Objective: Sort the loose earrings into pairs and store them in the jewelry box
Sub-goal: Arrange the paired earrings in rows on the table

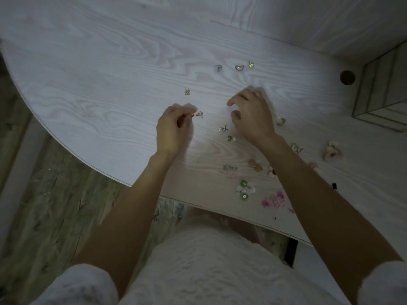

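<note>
Two hands over the table [110,69], head view only. Left hand [172,128] pinches a small earring [200,114]; its likely match, the triangular earring [218,68], lies beyond it. Right hand [252,115] hovers relaxed, holding nothing, nearer that match. Glass jewelry box [383,89] sits far right of it.

I see bare forearms ending in the left hand [174,130] and right hand [253,113], short white textured sleeves (knit, perhaps), matching white top.

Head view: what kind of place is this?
Probably a home desk or vanity: pale wood-grain table with a cable hole, a glass jewelry box, loose earrings, worn floor.
</note>
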{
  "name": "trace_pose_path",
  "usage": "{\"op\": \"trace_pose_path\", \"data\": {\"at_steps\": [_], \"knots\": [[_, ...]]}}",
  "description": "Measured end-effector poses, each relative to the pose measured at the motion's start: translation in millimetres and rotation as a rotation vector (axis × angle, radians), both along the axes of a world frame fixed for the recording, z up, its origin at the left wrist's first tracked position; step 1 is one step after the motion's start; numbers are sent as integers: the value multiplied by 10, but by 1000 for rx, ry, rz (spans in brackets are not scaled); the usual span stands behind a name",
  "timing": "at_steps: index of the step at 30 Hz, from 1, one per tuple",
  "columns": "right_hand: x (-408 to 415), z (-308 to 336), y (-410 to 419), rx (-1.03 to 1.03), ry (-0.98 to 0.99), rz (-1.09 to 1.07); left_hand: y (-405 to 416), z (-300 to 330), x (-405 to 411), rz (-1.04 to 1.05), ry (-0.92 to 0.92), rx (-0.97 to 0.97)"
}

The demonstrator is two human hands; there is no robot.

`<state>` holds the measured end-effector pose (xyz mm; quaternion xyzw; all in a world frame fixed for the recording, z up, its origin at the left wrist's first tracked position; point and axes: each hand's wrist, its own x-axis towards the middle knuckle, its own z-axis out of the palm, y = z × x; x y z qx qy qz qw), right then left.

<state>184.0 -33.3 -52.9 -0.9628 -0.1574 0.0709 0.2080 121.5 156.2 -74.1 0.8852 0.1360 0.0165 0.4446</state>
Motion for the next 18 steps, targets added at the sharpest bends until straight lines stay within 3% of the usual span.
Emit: {"op": "trace_pose_path", "data": {"at_steps": [8, 12, 18], "knots": [[-24, 49, 300, 52, -96, 90, 95, 63, -91, 56, 40, -62], [-14, -6, 545, -8, 33, 107, 128, 69, -119, 15, 34, -12], [59, -15, 584, 3, 56, 63, 134, 98, -105, -45, 16, 110]]}}
